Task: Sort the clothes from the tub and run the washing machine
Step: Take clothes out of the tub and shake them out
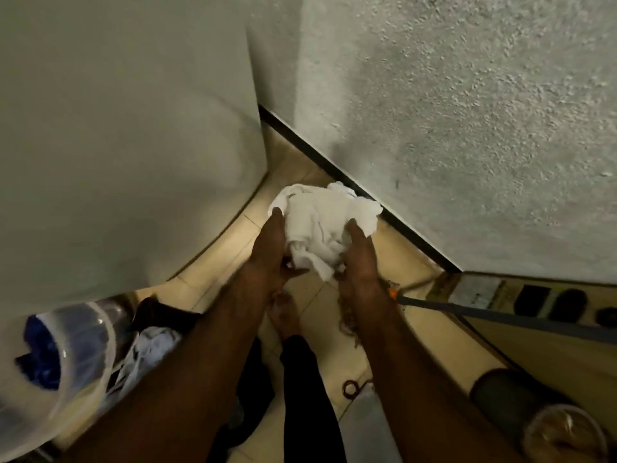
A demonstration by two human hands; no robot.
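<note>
In a narrow corner where a broad pale panel (127, 145) on the left is meeting a rough textured wall (467, 128) on the right, a person is standing over the tiled floor (400, 248) and looking down at their own arms. Whether that smooth panel is the washing machine's side cannot be told from here. At the lower left a translucent tub (83, 345) is showing blue clothes (43, 355) inside, and just beside it a small heap of dark and pale clothes (153, 342) is lying on the floor, close to the person's bare foot (283, 315). Held up above the floor, well clear of tub and heap, a crumpled white garment (320, 222) is sitting between the two hands. The left hand (267, 248) is gripping its left flank with fingers laid up along the cloth, and the right hand (359, 255) is clutching its right flank, so the bundle is lying straight ahead of both wrists and reaching past the fingertips towards the wall. Bunched as it is, it is showing no clear long axis, only a slight spread crosswise from hand to hand. Neither hand is nearer to it than the other, but the tub and heap are lying down and to the left, on the left arm's side, so setting this white piece with either would probably be calling for a swing leftward and down.
</note>
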